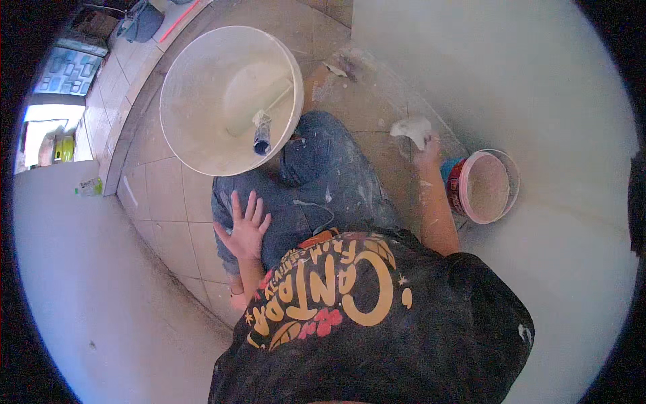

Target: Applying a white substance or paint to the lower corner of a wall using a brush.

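Note:
My left hand (246,232) is spread flat over my left thigh, fingers apart and nothing in them. Out to the right, near the wall, the fingers of my right hand (428,153) are closed on a white crumpled rag (412,129) just above the tiled floor. A big pale round tub (192,145) stands in front of my knees. Inside it leans a whitish tool with a dark blue handle (262,138); its working end is hard to make out. Beside my right forearm sits a red and blue bucket (455,185) with a pale pinkish round top.
White walls rise on the right (538,87) and lower left (94,269). A raised tiled edge (131,108) curves along the left. Beyond it lie a grey-blue bundle (141,23) and a patterned blue box (67,71). Whitish scraps (334,69) lie on the floor ahead.

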`<control>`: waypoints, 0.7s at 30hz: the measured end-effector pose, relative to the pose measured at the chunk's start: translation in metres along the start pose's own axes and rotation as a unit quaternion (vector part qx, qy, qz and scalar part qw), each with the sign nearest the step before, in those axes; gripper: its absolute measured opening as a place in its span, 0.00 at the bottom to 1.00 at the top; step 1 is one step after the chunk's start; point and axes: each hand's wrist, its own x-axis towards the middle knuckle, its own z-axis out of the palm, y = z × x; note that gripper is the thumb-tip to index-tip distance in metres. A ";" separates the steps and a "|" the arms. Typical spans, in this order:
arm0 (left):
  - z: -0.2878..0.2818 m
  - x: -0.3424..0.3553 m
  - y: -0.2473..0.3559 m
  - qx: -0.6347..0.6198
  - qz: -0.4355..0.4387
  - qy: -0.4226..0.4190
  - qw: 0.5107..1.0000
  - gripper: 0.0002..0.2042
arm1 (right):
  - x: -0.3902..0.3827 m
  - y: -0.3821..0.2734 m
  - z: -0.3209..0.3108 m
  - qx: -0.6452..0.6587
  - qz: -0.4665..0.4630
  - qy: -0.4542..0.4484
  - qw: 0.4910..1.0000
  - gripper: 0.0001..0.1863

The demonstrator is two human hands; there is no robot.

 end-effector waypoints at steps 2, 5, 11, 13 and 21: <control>-0.003 -0.001 0.000 -0.007 0.005 0.003 1.000 0.41 | -0.007 -0.007 -0.002 -0.174 -0.134 0.065 0.974 0.22; -0.003 0.000 0.001 -0.009 -0.003 -0.011 1.000 0.41 | 0.013 -0.022 -0.023 -0.433 -0.364 0.090 0.820 0.19; -0.004 0.001 0.002 0.003 -0.006 -0.014 1.000 0.42 | 0.059 0.008 -0.031 -0.671 -0.380 0.042 0.635 0.18; -0.002 0.003 0.002 -0.033 0.007 0.014 0.999 0.42 | 0.090 0.037 -0.042 -0.667 -0.350 -0.011 0.657 0.19; -0.003 -0.004 0.003 -0.033 0.012 0.014 0.999 0.42 | 0.053 0.090 0.042 -0.689 -0.275 -0.066 0.668 0.22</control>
